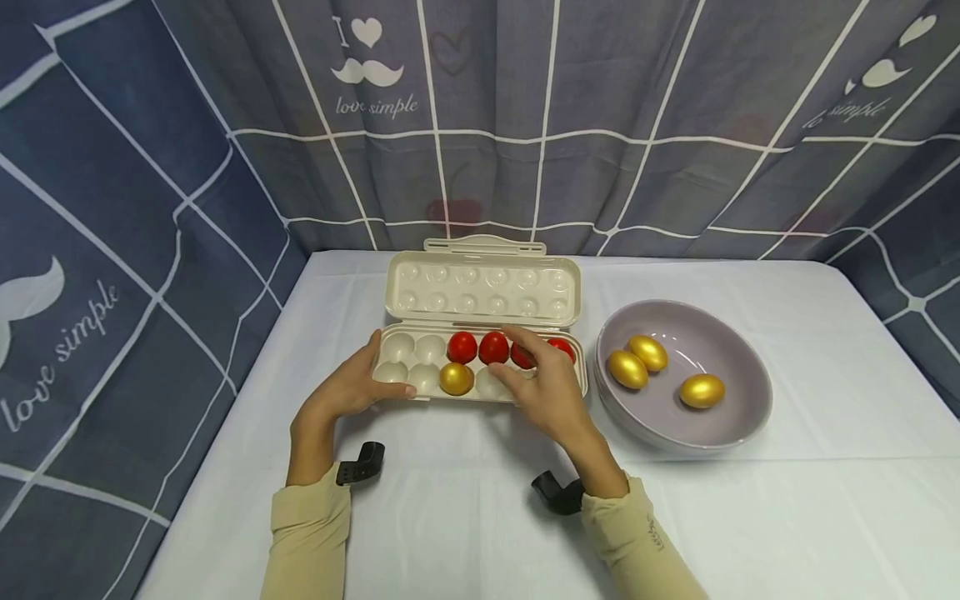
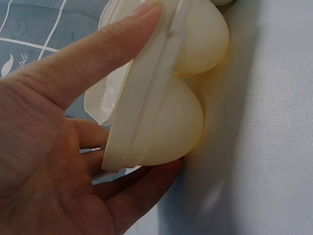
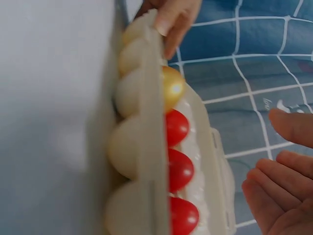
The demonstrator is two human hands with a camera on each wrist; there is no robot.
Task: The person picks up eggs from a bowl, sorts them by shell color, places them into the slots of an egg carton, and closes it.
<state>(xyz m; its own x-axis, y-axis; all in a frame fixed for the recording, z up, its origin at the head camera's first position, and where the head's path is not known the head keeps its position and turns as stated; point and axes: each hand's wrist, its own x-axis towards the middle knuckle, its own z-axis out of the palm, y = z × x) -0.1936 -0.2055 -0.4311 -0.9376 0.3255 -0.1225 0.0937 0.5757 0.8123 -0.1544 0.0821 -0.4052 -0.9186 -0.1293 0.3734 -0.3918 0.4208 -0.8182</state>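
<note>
A cream egg carton (image 1: 483,321) lies with its lid raised toward the curtain. Its back row holds several red eggs (image 1: 462,347), partly behind my right hand. One gold egg (image 1: 456,378) sits in the front row. My left hand (image 1: 348,387) grips the carton's left end, thumb (image 2: 112,51) along the front rim and fingers round the end and under the cups. Over the right half of the carton hovers my right hand (image 1: 551,390). In the right wrist view its fingers (image 3: 279,183) are spread apart from the thumb, with nothing between them.
A mauve bowl (image 1: 738,421) with gold eggs (image 1: 702,391) stands right of the carton, close to its right end. Behind the white-covered table (image 1: 450,517) hangs a dark checked curtain (image 1: 487,100), which also runs along both sides.
</note>
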